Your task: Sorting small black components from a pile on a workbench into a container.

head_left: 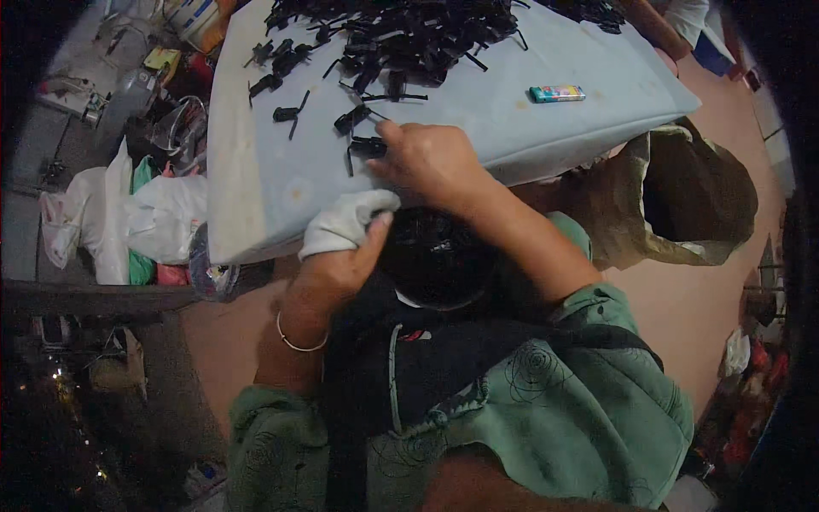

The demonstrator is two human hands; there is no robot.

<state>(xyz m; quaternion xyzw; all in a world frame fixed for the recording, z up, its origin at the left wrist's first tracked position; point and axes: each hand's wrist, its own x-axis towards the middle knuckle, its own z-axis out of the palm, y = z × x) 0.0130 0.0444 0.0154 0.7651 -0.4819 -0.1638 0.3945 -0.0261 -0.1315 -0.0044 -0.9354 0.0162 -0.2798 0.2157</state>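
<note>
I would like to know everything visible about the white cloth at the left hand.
The white cloth looks soft and slightly greyish. Bunched in folds, it covers the front of the left hand, whose bare thumb rests at its right side. It sits by the near edge of the pale blue surface; whether they touch is unclear.

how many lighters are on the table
1: a small multicoloured rectangular plastic lighter, on the right side of the pale blue-covered table. The heap of small black parts might hide others.

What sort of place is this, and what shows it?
Probably an informal workshop: a heap of black parts on a pale worktop, an open sack beside it, and plastic bags on the left.
</note>
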